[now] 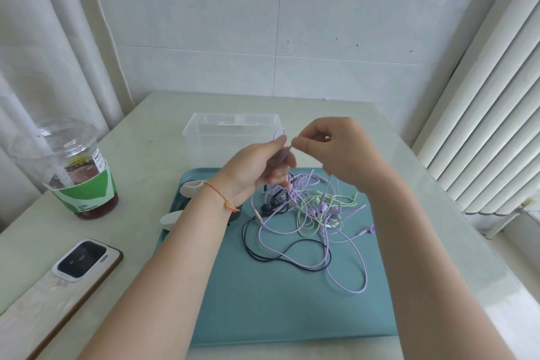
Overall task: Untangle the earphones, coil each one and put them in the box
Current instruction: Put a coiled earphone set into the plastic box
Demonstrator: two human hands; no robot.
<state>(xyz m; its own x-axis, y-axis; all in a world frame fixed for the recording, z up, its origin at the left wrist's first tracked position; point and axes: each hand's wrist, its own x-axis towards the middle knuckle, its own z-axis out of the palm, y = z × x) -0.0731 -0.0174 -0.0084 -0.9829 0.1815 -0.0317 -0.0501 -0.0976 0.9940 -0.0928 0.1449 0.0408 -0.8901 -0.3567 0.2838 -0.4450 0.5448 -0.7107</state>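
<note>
Left hand [257, 164] raised above the teal mat [280, 310], fingers curled round a bunch of purple earphone cord [344, 242], thumb tip meeting the right hand's fingertips. Right hand [339, 152] just beside it, thumb and forefinger pinching a thin stretch of the same purple cord, the remaining fingers loosely curled. Red string bracelet [223, 197] on the left wrist. From both hands, purple strands hanging down into a tangle on the mat, knotted together with a pale green earphone cord [306, 213] and a black earphone cord [292, 251]; loops of purple and black spread toward the near side, one purple earbud [368, 230] lying apart to the right. Clear plastic box [210, 137] on the counter [146, 131] behind the mat, partly hidden by the hands, no earphones visible inside. White rounded objects [191, 187] at the mat's left edge, half covered by the left forearm. Farther left on the counter, a lidded plastic cup [73, 166] with a straw and dark red drink, and a phone [81, 260] lying face down.
</note>
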